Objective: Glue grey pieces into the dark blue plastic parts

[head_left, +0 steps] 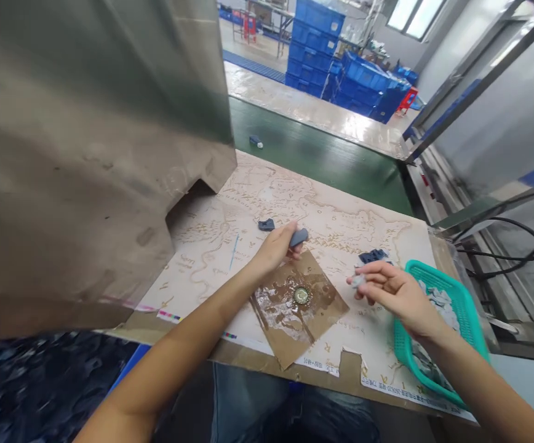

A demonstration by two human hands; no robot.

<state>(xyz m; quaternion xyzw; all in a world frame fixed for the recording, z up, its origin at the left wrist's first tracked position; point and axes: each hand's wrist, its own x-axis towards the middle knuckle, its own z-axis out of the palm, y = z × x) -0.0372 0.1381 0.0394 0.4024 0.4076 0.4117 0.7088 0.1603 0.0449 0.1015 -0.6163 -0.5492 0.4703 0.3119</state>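
Observation:
My left hand (277,245) is closed around a small blue-grey plastic part (299,237), held just above the far corner of a taped brown cardboard square (280,320). A small round metal piece (301,296) sits in the middle of that square. My right hand (394,291) is to the right of the square, with its fingers pinched on a small pale grey part (357,281). Another blue-grey part (266,224) lies on the bench just left of my left hand. A few dark blue parts (373,255) lie beyond my right hand.
A teal plastic basket (470,320) with several pale grey parts stands at the bench's right edge under my right wrist. A large metal machine housing (87,154) fills the left. A green conveyor belt (313,151) runs behind, stacked blue crates (315,46) beyond it. Black cables (516,246) hang at right.

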